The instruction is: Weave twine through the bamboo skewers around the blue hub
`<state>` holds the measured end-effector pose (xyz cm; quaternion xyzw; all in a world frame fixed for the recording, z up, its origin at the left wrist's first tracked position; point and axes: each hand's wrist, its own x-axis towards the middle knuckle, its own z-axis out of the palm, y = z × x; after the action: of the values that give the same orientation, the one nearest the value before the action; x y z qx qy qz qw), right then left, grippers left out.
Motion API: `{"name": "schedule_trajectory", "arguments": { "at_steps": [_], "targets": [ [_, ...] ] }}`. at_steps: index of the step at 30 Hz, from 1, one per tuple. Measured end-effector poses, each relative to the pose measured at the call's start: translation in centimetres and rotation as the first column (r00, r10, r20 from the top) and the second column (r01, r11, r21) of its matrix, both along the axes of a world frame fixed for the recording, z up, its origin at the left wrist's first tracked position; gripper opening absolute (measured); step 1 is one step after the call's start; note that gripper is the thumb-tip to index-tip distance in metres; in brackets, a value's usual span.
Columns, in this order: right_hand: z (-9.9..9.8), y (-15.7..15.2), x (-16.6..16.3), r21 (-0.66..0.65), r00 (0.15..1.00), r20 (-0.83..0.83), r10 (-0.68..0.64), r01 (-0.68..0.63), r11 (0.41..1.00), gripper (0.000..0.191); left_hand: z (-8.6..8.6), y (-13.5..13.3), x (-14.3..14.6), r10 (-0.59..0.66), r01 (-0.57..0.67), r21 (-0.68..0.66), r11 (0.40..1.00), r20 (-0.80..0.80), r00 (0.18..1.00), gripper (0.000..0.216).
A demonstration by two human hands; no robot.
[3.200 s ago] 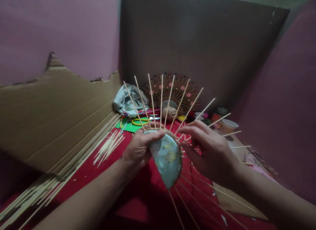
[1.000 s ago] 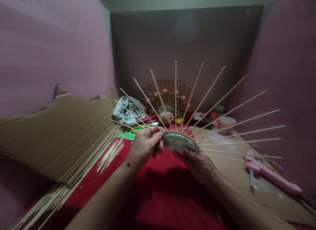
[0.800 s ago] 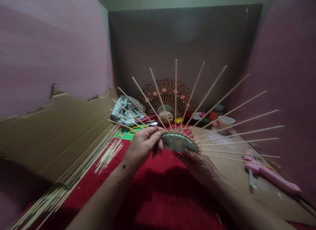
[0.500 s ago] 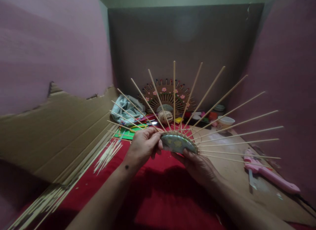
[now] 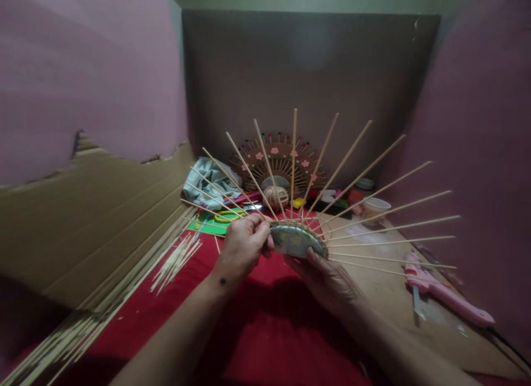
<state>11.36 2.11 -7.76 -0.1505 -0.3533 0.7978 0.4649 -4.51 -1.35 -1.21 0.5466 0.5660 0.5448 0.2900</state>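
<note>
A half-round stick fan [image 5: 296, 241] is held up in front of me. Its base is a pale green semicircle with yellowish patches, and long thin wooden sticks radiate from its curved edge, where a brownish woven cord band [image 5: 310, 229] runs. My left hand [image 5: 244, 243] is closed in a pinch at the base's left corner; whether a cord end lies between those fingers is hidden. From below and the right, my right hand [image 5: 326, 278] grips the base, thumb on its front face and fingers behind.
Behind the fan stand a ball of twine [image 5: 276, 197], a finished flowered fan [image 5: 265, 152] and a crumpled cloth [image 5: 209, 178]. Yellow-handled scissors [image 5: 230, 214] lie on green card. Loose sticks [image 5: 176, 261] lie left; a pink glue gun [image 5: 450, 297] and a white cup [image 5: 376, 210] are right.
The fan's right-hand sticks have shifted slightly left and down with a small turn of the fan. Both hands keep their hold, and the whole view has shifted a little.
</note>
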Motion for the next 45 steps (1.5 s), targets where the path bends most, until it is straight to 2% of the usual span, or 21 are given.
{"name": "schedule_trajectory", "arguments": {
  "at_steps": [3, 6, 7, 8, 9, 10, 11, 12, 13, 14, 16, 18, 21, 23, 25, 27, 33, 37, 39, 41, 45],
  "targets": [
    [0.1, -0.6, 0.4, -0.166, 0.983, 0.138, 0.124, -0.1, 0.981, 0.032, 0.0, 0.3, -0.4, 0.042, -0.041, 0.015, 0.999, -0.066, 0.997, 0.019],
    [0.8, -2.2, 1.7, -0.201, 0.833, 0.434, 0.344, -0.282, 0.938, 0.027, -0.4, 0.4, -1.0, 0.083, -0.079, 0.034, 0.996, -0.171, 0.982, 0.02],
    [1.3, -2.8, 2.3, -0.116, 0.753, 0.581, 0.308, -0.298, 0.947, 0.026, -0.6, 0.4, -1.1, 0.09, -0.086, 0.026, 0.996, -0.203, 0.975, 0.022],
    [1.7, -3.1, 2.7, 0.049, 0.677, 0.725, 0.126, -0.234, 0.971, 0.024, -0.8, 0.4, -1.2, 0.09, -0.089, 0.013, 0.996, -0.227, 0.97, 0.023],
    [2.3, -3.4, 3.1, 0.302, 0.587, 0.795, -0.157, -0.159, 0.94, 0.022, -1.0, 0.4, -1.2, 0.088, -0.09, 0.0, 0.996, -0.242, 0.966, 0.024],
    [2.8, -3.3, 3.2, 0.595, 0.488, 0.725, -0.485, -0.091, 0.798, 0.02, -1.1, 0.4, -1.2, 0.085, -0.09, -0.011, 0.996, -0.253, 0.964, 0.025],
    [3.4, -3.1, 3.3, 0.826, 0.374, 0.538, -0.756, -0.054, 0.561, 0.019, -1.2, 0.4, -1.2, 0.082, -0.09, -0.019, 0.996, -0.26, 0.962, 0.025],
    [3.9, -2.7, 3.1, 0.944, 0.264, 0.33, -0.907, -0.075, 0.321, 0.02, -1.3, 0.4, -1.2, 0.08, -0.089, -0.024, 0.996, -0.266, 0.961, 0.025],
    [4.3, -2.1, 2.8, 0.98, 0.174, 0.166, -0.971, -0.137, 0.143, 0.022, -1.4, 0.3, -1.2, 0.081, -0.091, -0.025, 0.996, -0.272, 0.959, 0.025],
    [4.7, -1.5, 2.3, 0.975, 0.102, 0.058, -0.993, -0.218, 0.035, 0.023, -1.5, 0.3, -1.2, 0.084, -0.094, -0.022, 0.995, -0.28, 0.956, 0.026],
    [5.2, -0.4, 1.2, 0.919, 0.007, -0.048, -0.999, -0.391, -0.047, 0.017, -1.6, 0.3, -1.2, 0.092, -0.1, -0.014, 0.995, -0.297, 0.95, 0.027],
    [5.7, 0.3, 0.3, 0.871, -0.014, -0.08, -0.997, -0.487, -0.063, 0.016, -1.8, 0.3, -1.3, 0.092, -0.097, -0.003, 0.995, -0.309, 0.947, 0.027],
    [6.6, 0.5, 0.1, 0.898, 0.109, 0.018, -0.994, -0.438, -0.031, 0.016, -2.2, 0.4, -1.7, 0.087, -0.089, 0.006, 0.996, -0.31, 0.947, 0.027],
    [7.7, 0.6, 0.8, 0.918, 0.258, 0.239, -0.936, -0.373, 0.132, 0.012, -2.4, 0.4, -1.9, 0.083, -0.086, 0.006, 0.996, -0.303, 0.949, 0.027],
    [9.0, 0.9, 2.0, 0.852, 0.394, 0.503, -0.769, -0.379, 0.362, 0.01, -2.4, 0.4, -2.0, 0.083, -0.086, 0.003, 0.996, -0.295, 0.952, 0.028],
    [10.6, 1.3, 3.3, 0.802, 0.443, 0.595, -0.671, -0.39, 0.453, 0.015, -2.4, 0.3, -2.1, 0.086, -0.088, 0.005, 0.996, -0.292, 0.953, 0.028],
    [14.9, 2.6, 5.9, 0.863, 0.256, 0.426, -0.868, -0.402, 0.305, 0.02, -2.4, 0.3, -2.2, 0.091, -0.089, 0.021, 0.996, -0.302, 0.949, 0.027],
    [17.4, 3.5, 6.3, 0.837, 0.25, 0.285, -0.925, -0.536, 0.113, 0.02, -2.4, 0.1, -2.1, 0.094, -0.094, 0.012, 0.995, -0.296, 0.951, 0.026],
    [18.7, 3.9, 6.3, 0.785, 0.225, 0.24, -0.944, -0.618, 0.052, 0.019, -2.2, -0.1, -1.9, 0.09, -0.092, 0.009, 0.996, -0.292, 0.952, 0.027],
    [19.8, 4.2, 6.2, 0.716, 0.164, 0.224, -0.961, -0.697, 0.048, 0.016, -2.1, -0.3, -1.7, 0.087, -0.086, 0.014, 0.996, -0.286, 0.954, 0.027],
    [21.5, 4.3, 5.4, 0.583, -0.014, 0.17, -0.985, -0.805, 0.112, 0.012, -1.8, -0.5, -1.8, 0.084, -0.086, 0.004, 0.996, -0.273, 0.958, 0.028]
  ]
}}
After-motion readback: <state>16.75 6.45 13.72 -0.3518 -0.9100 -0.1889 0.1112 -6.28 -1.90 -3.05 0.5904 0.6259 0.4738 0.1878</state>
